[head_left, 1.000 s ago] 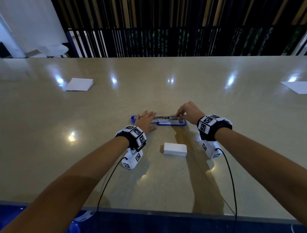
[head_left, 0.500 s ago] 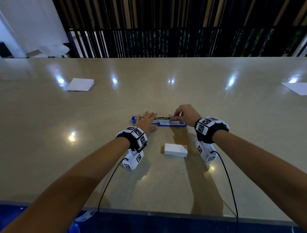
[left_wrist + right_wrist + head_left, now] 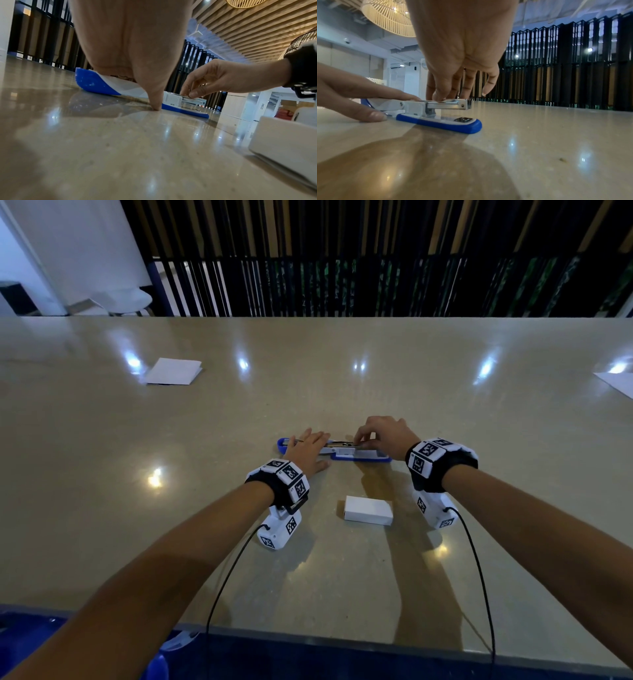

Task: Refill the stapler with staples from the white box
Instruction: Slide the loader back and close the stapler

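Note:
A blue and white stapler lies opened out flat on the table. My left hand rests flat on its folded-back cover, fingers straight and thumb tip on the table. My right hand hovers over the metal magazine. Its thumb and fingertips pinch together on top of the channel, on what looks like a thin strip of staples; the other fingers hang loose. The white box lies closed on the table between my wrists, nearer me than the stapler.
A folded white paper lies far left on the beige table, and another sheet at the far right edge. Dark vertical slats run behind the far edge. Cables trail from both wrist cameras over the near edge.
My right hand has slid left along the magazine, from the stapler's right end toward its middle. My left hand has stayed on the cover. The box has not moved.

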Tool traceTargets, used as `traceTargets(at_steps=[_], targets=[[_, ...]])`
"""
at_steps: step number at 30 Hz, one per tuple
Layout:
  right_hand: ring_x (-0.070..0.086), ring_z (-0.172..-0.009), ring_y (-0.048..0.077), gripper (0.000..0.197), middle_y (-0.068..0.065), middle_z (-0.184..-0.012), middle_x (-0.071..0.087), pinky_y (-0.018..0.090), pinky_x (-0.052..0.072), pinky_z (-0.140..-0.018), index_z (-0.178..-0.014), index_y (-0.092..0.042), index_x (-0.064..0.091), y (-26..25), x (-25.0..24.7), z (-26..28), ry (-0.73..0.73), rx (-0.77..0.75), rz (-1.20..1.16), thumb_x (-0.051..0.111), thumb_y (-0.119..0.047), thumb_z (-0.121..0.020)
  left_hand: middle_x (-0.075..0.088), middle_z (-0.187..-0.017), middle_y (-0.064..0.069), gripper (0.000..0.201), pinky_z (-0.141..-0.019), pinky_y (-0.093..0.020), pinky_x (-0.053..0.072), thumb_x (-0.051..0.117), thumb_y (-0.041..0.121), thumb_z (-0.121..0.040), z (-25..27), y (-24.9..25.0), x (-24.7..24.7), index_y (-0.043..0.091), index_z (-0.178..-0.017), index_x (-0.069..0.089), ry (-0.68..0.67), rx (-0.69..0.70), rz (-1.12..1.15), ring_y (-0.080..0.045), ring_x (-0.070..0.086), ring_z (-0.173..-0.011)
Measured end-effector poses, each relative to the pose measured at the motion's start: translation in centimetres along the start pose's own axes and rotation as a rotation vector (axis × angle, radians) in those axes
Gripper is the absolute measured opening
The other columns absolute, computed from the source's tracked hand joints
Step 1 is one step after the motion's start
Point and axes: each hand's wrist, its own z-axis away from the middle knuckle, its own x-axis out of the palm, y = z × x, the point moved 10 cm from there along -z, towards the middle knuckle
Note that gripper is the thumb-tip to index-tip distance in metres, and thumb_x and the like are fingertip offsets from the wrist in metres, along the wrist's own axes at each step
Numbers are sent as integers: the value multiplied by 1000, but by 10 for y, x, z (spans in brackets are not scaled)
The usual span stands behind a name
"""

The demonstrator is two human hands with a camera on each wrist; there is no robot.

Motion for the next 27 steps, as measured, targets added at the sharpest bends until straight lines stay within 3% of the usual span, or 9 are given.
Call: traceTargets(at_steps=[4,8,14,20,24,27], targets=[[54,-103,23,16,4,-108,62,44,36,-92,-104,-20,64,-8,-1,-4,-83,-64,142,54,-23,-92,13,-161,0,65,-119,-51,6,45,35,-97,-1,-1,1,19,-152,14,-11,-1,-4,-23,4,-150],[51,-94,22,4,3,-98,56,40,35,-87,-92,-15,55,-20,-1,-10,-141,-119,188,54,-18,-90,12,-161,0,66,-119,-52,5,45,35,-97,-1,-1,1,19,-152,13,-20,3,9,-23,3,-150],[49,-75,19,22,1,-84,53,26,39,-66,-76,-16,50,-18,-10,-13,-121,-153,23,68,-3,-77,12,-161,0,66,-119,-52,6,46,35,-97,-1,-1,2,19,-152,13,-30,1,-7,-24,2,-150],[61,-69,18,14,3,-77,64,27,53,-69,-86,-5,70,0,-33,-9,84,-95,-207,67,4,-75,11,-161,0,67,-119,-51,5,46,33,-97,0,0,1,18,-152,11,-27,1,-5,-24,2,-150],[65,-70,18,21,10,-82,71,11,53,-65,-95,-1,72,0,-34,-6,71,-91,-260,69,5,-75,11,-161,0,67,-119,-51,5,46,34,-97,1,0,1,19,-152,11,-28,-2,-2,-24,2,-150],[69,-74,22,24,15,-85,73,24,57,-73,-96,1,69,1,-32,-5,47,-68,-244,74,3,-72,11,-161,0,66,-119,-51,5,45,34,-97,1,1,0,19,-152,11,-27,-2,1,-24,2,-150]])
